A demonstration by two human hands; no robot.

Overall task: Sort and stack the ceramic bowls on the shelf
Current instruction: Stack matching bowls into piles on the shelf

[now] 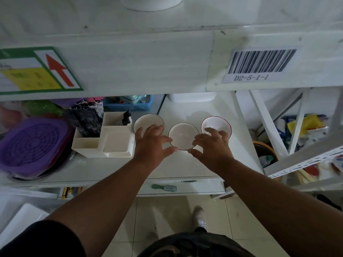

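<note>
Three white ceramic bowls stand in a row on the white shelf (185,167). The left bowl (146,121) has a dark rim, and so does the middle bowl (182,135). A wavy red rim marks the right bowl (217,123). My left hand (152,143) hovers with fingers spread over the left side of the middle bowl and partly covers the left bowl. On the middle bowl's right side my right hand (212,145) is spread open, its fingers over the near edge of the red-rimmed bowl. Neither hand holds anything.
A cream compartment organiser (107,141) sits just left of the bowls, with a purple strainer lid (35,143) beyond it. A blue basket (130,103) and a white tub (193,97) stand at the back. White shelf struts (267,123) rise on the right. A brush (164,187) lies below.
</note>
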